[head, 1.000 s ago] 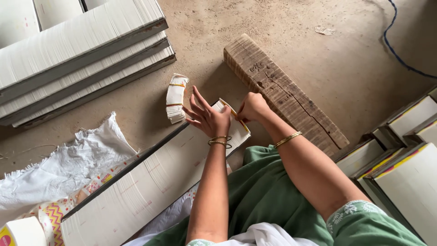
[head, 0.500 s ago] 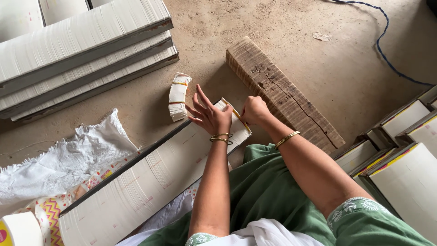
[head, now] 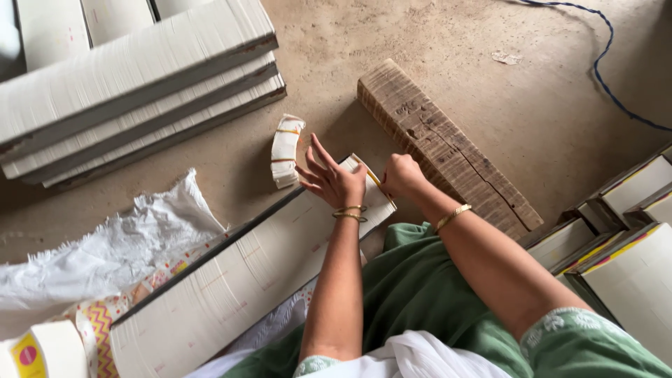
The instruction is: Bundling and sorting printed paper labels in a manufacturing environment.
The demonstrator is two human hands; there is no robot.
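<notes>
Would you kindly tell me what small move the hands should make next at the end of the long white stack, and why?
Probably peel off the end bundle: the left hand lies spread on the end of the long white stack, while the right hand grips its corner; a small banded bundle already lies on the floor beside it.

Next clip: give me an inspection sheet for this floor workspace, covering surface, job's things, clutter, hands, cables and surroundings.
Surface: bare dusty concrete floor.
Job's things: long paper stack lying slanted across the person's lap; small curved bundle lies beyond its far end.
Clutter: white sack, tape roll, paper scrap.
Hands: left hand lies flat, fingers spread, on the stack's far end; right hand is closed at that end's corner, pinching a thin yellow strip.
Cables: blue cable trails across the floor, top right.
Surroundings: brown cardboard block; stacked paper piles at left; more stacks at right.
</notes>
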